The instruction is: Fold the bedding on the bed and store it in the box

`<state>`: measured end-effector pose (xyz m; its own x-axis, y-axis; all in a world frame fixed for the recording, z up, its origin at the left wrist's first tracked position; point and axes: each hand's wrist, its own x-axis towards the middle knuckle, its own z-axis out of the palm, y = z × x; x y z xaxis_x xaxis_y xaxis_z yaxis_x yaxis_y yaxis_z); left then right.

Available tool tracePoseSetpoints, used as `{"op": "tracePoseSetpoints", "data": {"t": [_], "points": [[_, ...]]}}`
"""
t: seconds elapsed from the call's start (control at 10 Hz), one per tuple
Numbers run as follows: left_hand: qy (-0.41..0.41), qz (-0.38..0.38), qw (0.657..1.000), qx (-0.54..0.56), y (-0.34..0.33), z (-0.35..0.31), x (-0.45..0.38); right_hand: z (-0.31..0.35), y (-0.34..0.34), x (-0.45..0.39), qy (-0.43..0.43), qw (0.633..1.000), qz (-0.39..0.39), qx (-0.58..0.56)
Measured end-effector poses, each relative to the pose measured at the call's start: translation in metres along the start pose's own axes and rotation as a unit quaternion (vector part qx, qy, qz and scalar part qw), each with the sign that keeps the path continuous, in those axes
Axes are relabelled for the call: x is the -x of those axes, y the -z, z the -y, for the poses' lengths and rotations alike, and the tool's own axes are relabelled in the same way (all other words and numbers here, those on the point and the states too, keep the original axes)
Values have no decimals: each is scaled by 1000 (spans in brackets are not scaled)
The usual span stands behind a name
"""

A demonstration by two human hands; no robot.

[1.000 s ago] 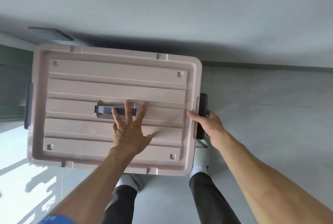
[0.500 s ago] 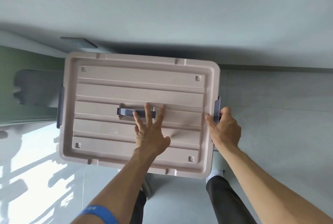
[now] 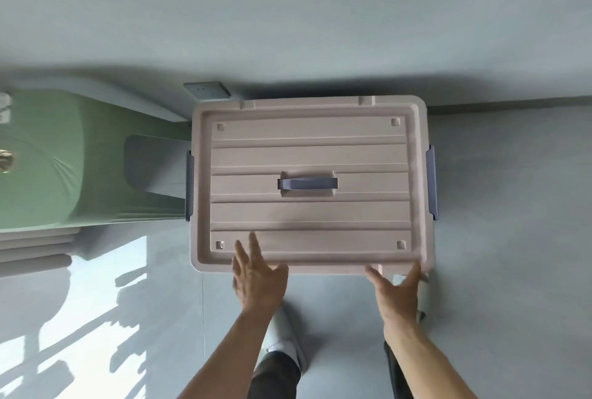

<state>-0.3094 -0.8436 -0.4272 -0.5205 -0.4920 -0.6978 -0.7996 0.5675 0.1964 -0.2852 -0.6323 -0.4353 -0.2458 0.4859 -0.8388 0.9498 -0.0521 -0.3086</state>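
Two bare hands reach toward one closed box, and nothing else is being handled. The grey floor [image 3: 512, 270] takes up most of the view, with a pale wall [image 3: 288, 7] rising behind it and a bright patch of sunlight [image 3: 96, 318], crossed by shadows, at the lower left. At the far left lies the bed [image 3: 41, 158], covered in a smooth green sheet; no loose bedding shows on the part in view. The box [image 3: 307, 148] sits on the floor just beside the bed's corner and close against the wall. It is pinkish-beige with a ribbed lid seated flat on top. A grey-blue handle [image 3: 307, 183] lies in a recess at the lid's middle, and a grey-blue latch [image 3: 431, 181] stands on the right short side, with a matching one [image 3: 189, 185] on the left short side. A grey wall socket [image 3: 208, 90] shows just behind the box's far left corner. The left hand [image 3: 258, 280] lies over the near rim of the lid, its fingers straight and spread, the fingertips reaching onto the lid; it grips nothing. The right hand [image 3: 397, 293] is at the near right corner, fingers relaxed and extended toward the edge, also holding nothing; whether it quite touches the box cannot be told. Below the hands are dark trouser legs and a light shoe [image 3: 282, 334] on the floor.
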Motion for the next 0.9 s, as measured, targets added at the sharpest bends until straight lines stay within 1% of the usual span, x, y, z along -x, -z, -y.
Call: {"op": "tracePoseSetpoints", "data": {"t": [0.1,0.2,0.3,0.4,0.5,0.6,0.7,0.8,0.9], "points": [[292,8,866,406,6,55,1,-17,-29,11,-170,919,112,-339],[295,76,732,610,8,61,-19,-8,-38,6,-171,868,118,-451],[275,101,633,716,16,61,-32,-9,-38,2,-163,863,122,-463],[268,122,624,724,18,66,-34,-9,-36,-1,-173,864,131,-455],[248,149,638,714,25,57,-42,8,-33,-9,-160,872,158,-436],[249,150,637,714,22,44,-47,22,-28,-18,-145,873,169,-435],[247,150,642,710,18,40,-45,27,-24,-26,-156,870,173,-435],[235,159,661,694,19,45,-46,28,-19,-30,-147,872,186,-428],[236,155,700,657,20,47,-43,22,-22,-26,-140,904,175,-363]]}}
